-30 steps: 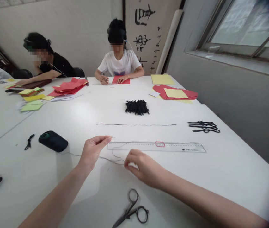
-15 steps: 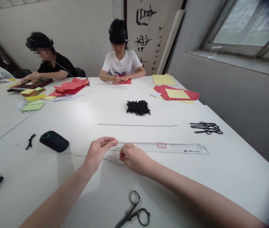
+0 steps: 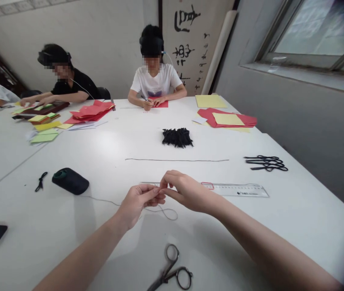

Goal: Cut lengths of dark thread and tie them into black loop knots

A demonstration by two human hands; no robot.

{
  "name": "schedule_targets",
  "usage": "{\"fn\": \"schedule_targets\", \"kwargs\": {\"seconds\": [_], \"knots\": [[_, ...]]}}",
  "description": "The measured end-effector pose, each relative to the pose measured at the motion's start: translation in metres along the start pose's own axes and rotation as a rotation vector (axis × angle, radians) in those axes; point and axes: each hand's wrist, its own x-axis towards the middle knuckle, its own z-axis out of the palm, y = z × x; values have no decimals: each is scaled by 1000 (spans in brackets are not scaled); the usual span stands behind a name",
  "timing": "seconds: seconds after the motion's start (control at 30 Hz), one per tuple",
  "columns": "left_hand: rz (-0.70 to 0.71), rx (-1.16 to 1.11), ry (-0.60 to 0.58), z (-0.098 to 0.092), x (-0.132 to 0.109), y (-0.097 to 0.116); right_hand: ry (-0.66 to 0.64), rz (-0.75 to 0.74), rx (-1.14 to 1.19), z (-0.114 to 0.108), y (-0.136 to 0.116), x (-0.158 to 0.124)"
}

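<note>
Pinching thin thread (image 3: 159,210), left hand (image 3: 138,202) and right hand (image 3: 185,192) meet before the ruler (image 3: 235,189).

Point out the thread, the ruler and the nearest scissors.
thread (image 3: 175,214), head view, on its loose loop.
ruler (image 3: 238,189), head view, on its bare right half.
scissors (image 3: 165,275), head view, near the pivot.

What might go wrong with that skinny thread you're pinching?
The thread is very thin, so it may slip from the fingertips of the left hand and right hand. Its slack loop on the table could tangle or knot. It runs to the spool lying on its side, so a hard tug might roll that away.
</note>
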Motion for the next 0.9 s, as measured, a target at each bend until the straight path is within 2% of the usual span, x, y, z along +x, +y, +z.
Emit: {"fn": "schedule_targets", "kwargs": {"seconds": [0.13,0.27,0.4,0.63,0.8,0.9], "knots": [[-102,-113,-60,1,0,1,13,-45,-8,-6,2,-1],[-105,-141,-60,1,0,0,-8,-55,-22,-8,4,-2],[-47,-5,-4,0,0,1,-13,-43,-11,-5,5,-2],[19,304,-2,-2,0,4,-43,-21,22,-2,7,-1],[37,378,-7,0,-1,4,-48,-29,56,1,8,-1],[42,366,6,1,-1,3,4,30,111,0,6,1]]}}
